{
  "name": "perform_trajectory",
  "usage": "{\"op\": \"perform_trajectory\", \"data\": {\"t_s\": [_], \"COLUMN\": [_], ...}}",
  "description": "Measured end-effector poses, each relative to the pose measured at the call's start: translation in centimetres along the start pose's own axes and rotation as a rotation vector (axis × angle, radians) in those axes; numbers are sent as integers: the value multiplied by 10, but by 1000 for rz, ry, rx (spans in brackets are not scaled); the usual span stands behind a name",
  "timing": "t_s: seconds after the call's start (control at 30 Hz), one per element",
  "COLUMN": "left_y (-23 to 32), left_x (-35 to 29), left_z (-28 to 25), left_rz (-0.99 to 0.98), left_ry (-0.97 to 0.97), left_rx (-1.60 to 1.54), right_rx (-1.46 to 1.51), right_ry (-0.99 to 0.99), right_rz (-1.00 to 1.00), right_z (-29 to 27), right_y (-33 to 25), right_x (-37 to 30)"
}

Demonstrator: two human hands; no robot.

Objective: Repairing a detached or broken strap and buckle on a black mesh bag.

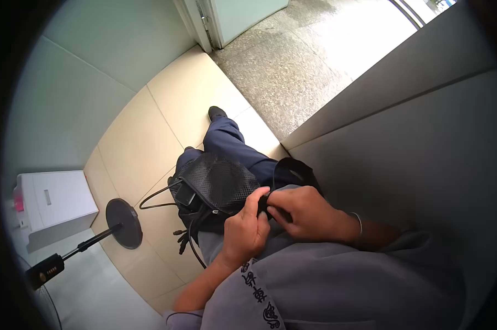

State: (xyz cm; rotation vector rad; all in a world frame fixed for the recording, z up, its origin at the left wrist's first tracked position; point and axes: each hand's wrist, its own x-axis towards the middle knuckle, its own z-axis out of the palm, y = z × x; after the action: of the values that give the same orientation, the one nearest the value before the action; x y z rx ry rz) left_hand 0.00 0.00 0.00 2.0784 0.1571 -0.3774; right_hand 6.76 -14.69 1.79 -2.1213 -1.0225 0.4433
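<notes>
In front of my waist, my left hand point(245, 235) and my right hand point(308, 214) meet with fingers bent inward. Between their fingertips is a small black piece point(264, 205) that looks like part of a strap; its exact shape is mostly hidden. A black mesh bag point(218, 179) lies against my front, just beyond my left hand. From the bag's left side, a black cable point(156, 199) loops out past a dark box-shaped piece point(185, 195). Near my right knuckles, a wide black band point(295, 169) curves by the grey wall.
A grey panel wall point(419, 148) rises close on my right. To the left, a white cabinet point(58, 201) stands beside a round black base with a pole point(123, 223). Beige floor tiles point(141, 129) run toward a doorway with grey speckled stone flooring point(276, 69) beyond.
</notes>
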Motion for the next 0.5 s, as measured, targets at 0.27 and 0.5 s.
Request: {"op": "perform_trajectory", "data": {"t_s": [0.27, 0.5], "left_y": [-1, -4], "left_x": [1, -3], "left_z": [-1, -3], "left_rz": [470, 539], "left_ry": [112, 41], "left_rx": [72, -166], "right_rx": [748, 1637], "right_ry": [-103, -310], "right_rz": [157, 491], "right_z": [0, -3], "right_y": [8, 0], "right_x": [1, -3]}}
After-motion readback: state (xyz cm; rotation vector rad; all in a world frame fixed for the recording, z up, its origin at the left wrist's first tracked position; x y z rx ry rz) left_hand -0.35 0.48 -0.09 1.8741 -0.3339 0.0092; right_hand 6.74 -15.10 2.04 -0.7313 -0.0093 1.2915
